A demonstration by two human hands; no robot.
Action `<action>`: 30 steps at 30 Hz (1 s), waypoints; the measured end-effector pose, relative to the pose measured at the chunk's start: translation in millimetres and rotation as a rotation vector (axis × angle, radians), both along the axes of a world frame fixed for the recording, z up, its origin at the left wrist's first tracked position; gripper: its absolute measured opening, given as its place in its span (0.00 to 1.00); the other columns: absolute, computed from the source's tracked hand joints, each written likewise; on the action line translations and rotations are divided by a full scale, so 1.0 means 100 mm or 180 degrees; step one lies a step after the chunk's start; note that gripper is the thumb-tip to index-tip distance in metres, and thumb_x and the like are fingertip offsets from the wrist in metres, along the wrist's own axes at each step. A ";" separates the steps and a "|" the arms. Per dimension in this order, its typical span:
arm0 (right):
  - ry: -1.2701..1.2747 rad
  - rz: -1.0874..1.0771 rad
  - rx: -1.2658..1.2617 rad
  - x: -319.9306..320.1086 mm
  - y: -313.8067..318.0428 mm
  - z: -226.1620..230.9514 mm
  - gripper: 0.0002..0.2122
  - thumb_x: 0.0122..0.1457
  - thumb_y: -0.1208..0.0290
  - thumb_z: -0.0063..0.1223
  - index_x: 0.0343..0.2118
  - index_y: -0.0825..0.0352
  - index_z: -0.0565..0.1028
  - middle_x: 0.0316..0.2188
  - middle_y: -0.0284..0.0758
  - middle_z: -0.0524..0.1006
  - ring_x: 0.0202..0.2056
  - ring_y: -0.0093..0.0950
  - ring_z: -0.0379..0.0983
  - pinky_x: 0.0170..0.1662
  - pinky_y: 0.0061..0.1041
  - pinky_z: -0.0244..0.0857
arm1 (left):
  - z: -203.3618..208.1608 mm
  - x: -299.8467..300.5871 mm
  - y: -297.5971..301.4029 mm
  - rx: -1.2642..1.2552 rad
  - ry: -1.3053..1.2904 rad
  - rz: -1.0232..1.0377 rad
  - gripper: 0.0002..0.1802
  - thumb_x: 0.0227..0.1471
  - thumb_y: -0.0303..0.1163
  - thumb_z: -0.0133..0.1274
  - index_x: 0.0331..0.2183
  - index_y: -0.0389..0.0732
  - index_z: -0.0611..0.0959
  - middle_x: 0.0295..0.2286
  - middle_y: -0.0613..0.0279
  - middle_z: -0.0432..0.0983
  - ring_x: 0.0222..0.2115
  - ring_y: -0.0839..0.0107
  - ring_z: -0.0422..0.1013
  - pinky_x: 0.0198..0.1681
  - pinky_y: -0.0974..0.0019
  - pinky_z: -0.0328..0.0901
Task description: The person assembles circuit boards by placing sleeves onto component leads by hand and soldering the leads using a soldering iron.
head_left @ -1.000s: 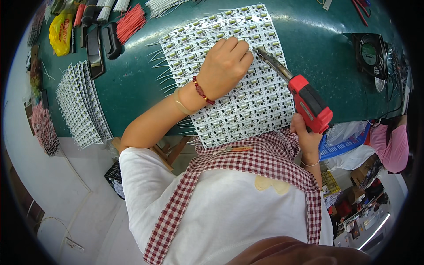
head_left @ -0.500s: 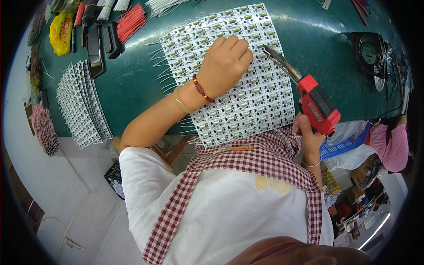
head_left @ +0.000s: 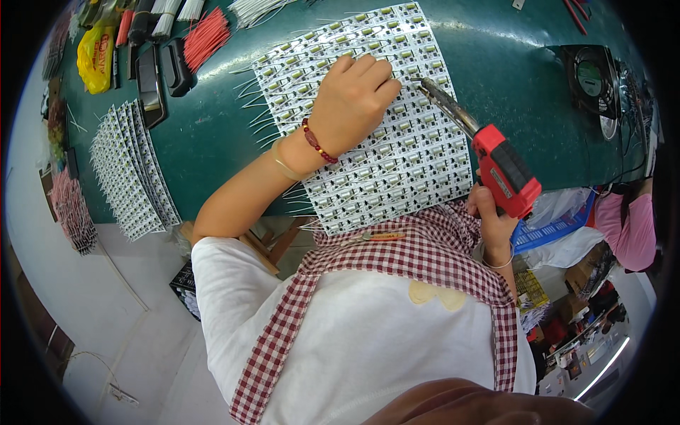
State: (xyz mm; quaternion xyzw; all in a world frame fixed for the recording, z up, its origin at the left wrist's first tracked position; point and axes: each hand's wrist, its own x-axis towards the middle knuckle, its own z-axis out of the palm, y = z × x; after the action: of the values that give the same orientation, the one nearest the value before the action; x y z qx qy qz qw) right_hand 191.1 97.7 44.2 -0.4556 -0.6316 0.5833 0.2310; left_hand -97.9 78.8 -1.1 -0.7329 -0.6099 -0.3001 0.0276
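Observation:
A large white sheet of circuit boards [head_left: 397, 159], set with rows of small components, lies on the green table before me. Thin white wires stick out along its left edge. My left hand [head_left: 354, 99] rests over the upper middle of the sheet, fingers curled down; the fingertips and whatever they pinch are hidden beneath it. In my right hand [head_left: 490, 212], below the sheet's right edge, is a red and black soldering gun [head_left: 504, 170]. Its metal tip points up and left, over the sheet just right of my left hand; whether it touches a board is unclear.
More board sheets [head_left: 131, 170] lie stacked at the left. Behind them are a yellow bag [head_left: 98, 60], a phone-like black object [head_left: 151, 85] and red wire bundles [head_left: 207, 37]. A black fan [head_left: 591, 81] stands at the right, with a blue basket [head_left: 552, 227] below the table edge.
My left hand has moved slightly left over the sheet. The soldering gun has shifted a little left and down, still close to that hand.

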 end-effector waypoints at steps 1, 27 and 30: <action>-0.0011 -0.0009 -0.0008 0.01 -0.01 -0.01 0.09 0.60 0.77 0.48 0.40 0.76 0.70 0.17 0.32 0.70 0.17 0.19 0.65 0.22 0.18 0.58 | 0.00 0.00 0.00 -0.0008 0.0045 -0.0056 0.10 0.35 0.20 0.54 0.26 0.42 0.81 0.23 0.66 0.67 0.27 0.67 0.68 0.32 0.65 0.62; -0.0164 0.0134 0.0247 0.11 -0.09 -0.17 0.11 0.58 0.72 0.54 0.42 0.72 0.73 0.25 0.33 0.73 0.25 0.22 0.69 0.29 0.22 0.63 | 0.03 -0.01 0.01 -0.0068 0.0138 -0.0236 0.09 0.35 0.21 0.53 0.27 0.41 0.79 0.25 0.65 0.67 0.28 0.68 0.66 0.32 0.65 0.61; 0.0083 0.0185 0.0264 0.03 -0.06 -0.02 0.15 0.62 0.73 0.47 0.48 0.76 0.68 0.16 0.33 0.70 0.17 0.20 0.65 0.22 0.19 0.59 | 0.03 0.00 0.02 -0.0074 0.0204 -0.0251 0.09 0.36 0.21 0.53 0.27 0.41 0.79 0.25 0.65 0.67 0.28 0.68 0.66 0.32 0.66 0.61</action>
State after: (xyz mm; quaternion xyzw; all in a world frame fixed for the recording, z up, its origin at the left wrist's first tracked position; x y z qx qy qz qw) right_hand 193.9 92.1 41.9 -0.4195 -0.6651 0.5689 0.2408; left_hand -98.3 80.7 1.9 -0.7659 -0.5829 -0.2702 0.0268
